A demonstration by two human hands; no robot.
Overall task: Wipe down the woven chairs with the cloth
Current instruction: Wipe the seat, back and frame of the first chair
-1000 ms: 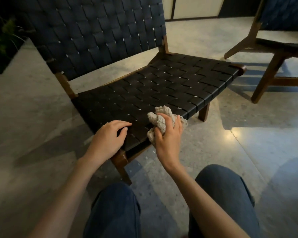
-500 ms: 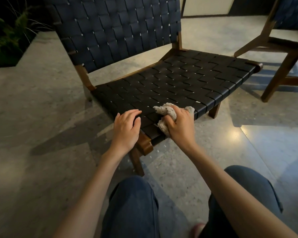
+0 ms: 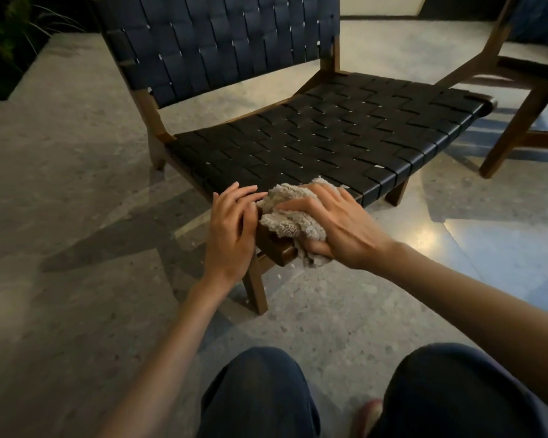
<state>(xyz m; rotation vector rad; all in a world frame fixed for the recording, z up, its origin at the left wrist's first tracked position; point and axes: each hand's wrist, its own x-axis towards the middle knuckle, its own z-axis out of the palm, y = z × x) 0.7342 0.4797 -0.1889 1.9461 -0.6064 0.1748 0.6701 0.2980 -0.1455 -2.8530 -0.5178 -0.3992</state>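
right hand (image 3: 336, 222) fingers (image 3: 298, 204) curled round bunched cloth (image 3: 290, 216) on woven chair (image 3: 329, 137) near-left corner | left hand (image 3: 231, 226) fingers (image 3: 244, 192) straight, resting beside | best: press firmly, wipe rightward

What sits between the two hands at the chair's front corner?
In the head view, the bunched cloth gripped by the right hand, and the chair's wooden corner, beside the left hand.
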